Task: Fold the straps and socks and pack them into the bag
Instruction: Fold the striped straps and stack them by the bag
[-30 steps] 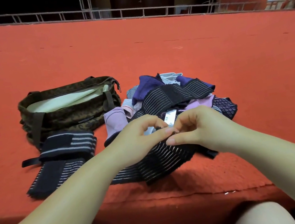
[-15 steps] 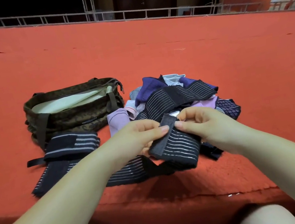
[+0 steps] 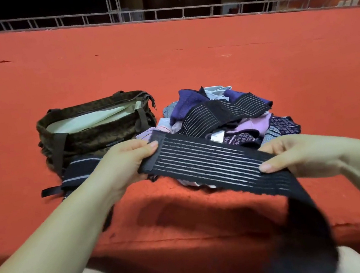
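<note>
Now stretched out between both hands: black strap, left hand pinching its end, right hand gripping it near carpet's front edge.

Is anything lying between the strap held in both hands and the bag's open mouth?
Nothing visible blocks it. The strap is stretched between the left hand and right hand; the bag sits behind the left hand, its top unzipped.

black striped strap stretched taut
</note>
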